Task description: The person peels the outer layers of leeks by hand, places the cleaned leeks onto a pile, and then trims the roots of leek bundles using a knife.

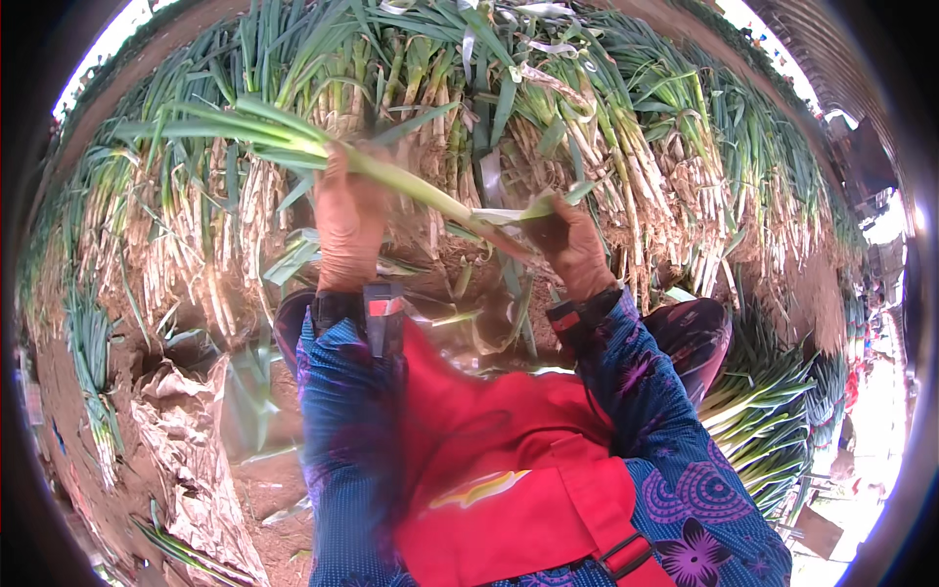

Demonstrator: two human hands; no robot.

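Observation:
A long green leek [416,186] is held up in front of me, slanting from its leafy top at the left down to its pale end at the right. My left hand [349,220] is closed round it just below where the leaves fan out. Near the lower end, my right hand [577,252] is closed on a loose outer leaf [504,214] that stands away from the stalk. Motion blurs the pale end and part of my left hand. Just behind both hands leans a long row of earthy leeks [665,176], roots down.
Stripped leaves [469,318] lie on the soil between my knees. At the lower left is a crumpled paper sack [181,430], with a few leeks [96,391] beyond it. Cleaner leeks [758,421] are piled by my right knee. A red apron [509,489] covers my lap.

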